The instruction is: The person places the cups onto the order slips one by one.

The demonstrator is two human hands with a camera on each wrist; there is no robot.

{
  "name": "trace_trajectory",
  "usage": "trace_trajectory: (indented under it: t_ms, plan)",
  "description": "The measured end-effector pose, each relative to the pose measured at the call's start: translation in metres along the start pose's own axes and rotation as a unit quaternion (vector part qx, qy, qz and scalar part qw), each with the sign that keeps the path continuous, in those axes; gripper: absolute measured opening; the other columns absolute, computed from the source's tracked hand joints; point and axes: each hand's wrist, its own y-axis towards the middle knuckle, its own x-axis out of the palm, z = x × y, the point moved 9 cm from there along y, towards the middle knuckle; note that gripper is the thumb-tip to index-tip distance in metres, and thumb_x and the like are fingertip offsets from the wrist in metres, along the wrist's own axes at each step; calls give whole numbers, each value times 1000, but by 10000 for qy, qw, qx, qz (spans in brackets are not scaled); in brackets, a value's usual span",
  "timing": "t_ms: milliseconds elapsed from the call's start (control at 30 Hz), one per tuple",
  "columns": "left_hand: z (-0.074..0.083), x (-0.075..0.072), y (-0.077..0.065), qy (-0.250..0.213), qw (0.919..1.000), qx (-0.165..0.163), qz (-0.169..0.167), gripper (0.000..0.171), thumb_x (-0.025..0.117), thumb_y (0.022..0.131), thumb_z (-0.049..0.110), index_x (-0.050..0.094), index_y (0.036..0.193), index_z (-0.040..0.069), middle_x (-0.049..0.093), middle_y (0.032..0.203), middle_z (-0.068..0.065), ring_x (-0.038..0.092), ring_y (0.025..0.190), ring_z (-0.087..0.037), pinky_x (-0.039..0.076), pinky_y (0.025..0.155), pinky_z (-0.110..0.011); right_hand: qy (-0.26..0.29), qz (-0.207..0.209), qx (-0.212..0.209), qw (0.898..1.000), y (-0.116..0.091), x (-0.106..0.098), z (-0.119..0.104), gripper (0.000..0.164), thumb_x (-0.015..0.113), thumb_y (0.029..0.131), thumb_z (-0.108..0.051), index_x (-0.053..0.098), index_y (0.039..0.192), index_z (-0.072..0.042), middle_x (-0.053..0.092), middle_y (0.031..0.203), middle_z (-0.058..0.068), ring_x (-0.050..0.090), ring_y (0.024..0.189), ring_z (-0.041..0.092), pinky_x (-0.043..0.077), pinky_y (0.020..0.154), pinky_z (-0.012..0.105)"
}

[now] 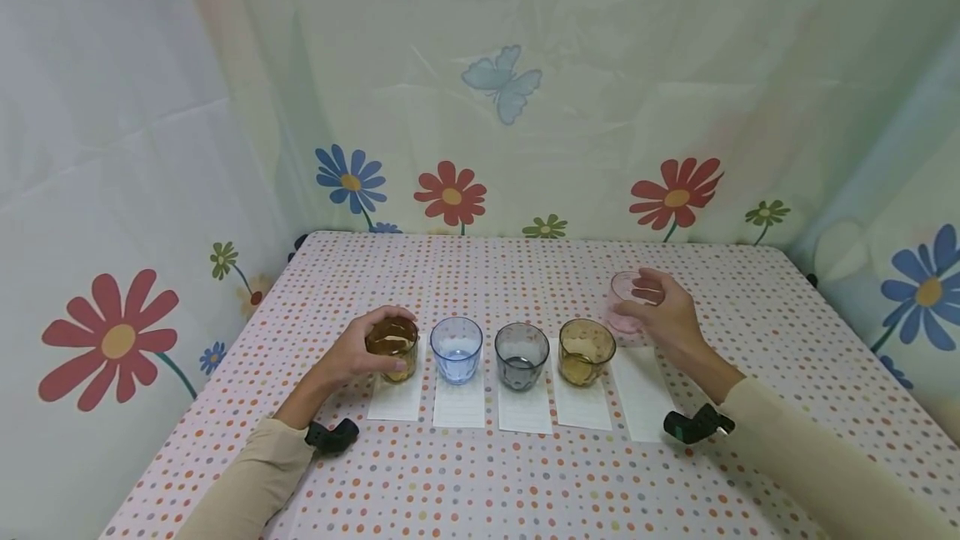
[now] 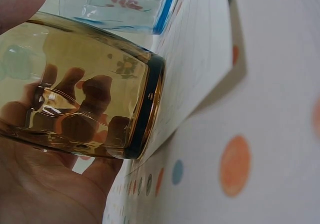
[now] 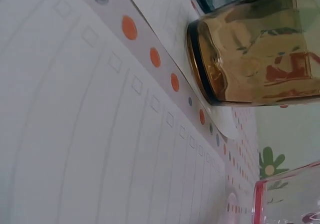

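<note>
At the left end of a row of tumblers, my left hand [image 1: 358, 350] grips a brown glass [image 1: 393, 347], its fingers round the far side and the thumb across the front. In the left wrist view this brown glass [image 2: 85, 84] has its base at a lined paper sheet, and the fingers show through its wall. My right hand [image 1: 667, 312] holds a pink glass [image 1: 624, 322] beyond the rightmost paper sheet [image 1: 643, 398]. Only part of the pink glass [image 3: 287, 199] appears in the right wrist view, with the hand itself out of that picture.
Between the hands, a blue glass [image 1: 457, 352], a grey glass [image 1: 522, 359] and an amber glass [image 1: 587, 354] stand side by side on separate paper sheets. A dotted cloth [image 1: 420, 490] covers the table. Behind it hangs a flowered curtain [image 1: 570, 140].
</note>
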Motion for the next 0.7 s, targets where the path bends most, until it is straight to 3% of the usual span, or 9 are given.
trace_trajectory:
  t_ms: [267, 433, 700]
  plan:
    - [0, -2, 0, 78, 9999, -51, 76, 64, 79, 81, 4, 52, 137, -4, 60, 130, -25, 61, 120, -38, 52, 102, -48, 147, -83, -111, 9998, -17, -2, -8, 80, 75, 86, -10, 35, 153, 1, 50, 145, 24, 49, 131, 38, 43, 110, 50]
    - [-1, -2, -1, 8, 10000, -64, 73, 63, 79, 81, 4, 53, 137, -2, 60, 130, -25, 61, 120, -35, 51, 102, -49, 166, -80, -201, 9996, -28, -3, -13, 77, 74, 86, -8, 36, 153, 1, 51, 143, 23, 50, 129, 34, 47, 106, 33]
    - [-1, -1, -1, -5, 9998, -151, 86, 63, 79, 81, 4, 53, 137, -1, 59, 131, -25, 60, 121, -40, 51, 102, -49, -124, 38, -180, 9998, -45, -7, -10, 75, 72, 85, -7, 37, 151, 3, 53, 141, 23, 52, 125, 35, 46, 104, 44]
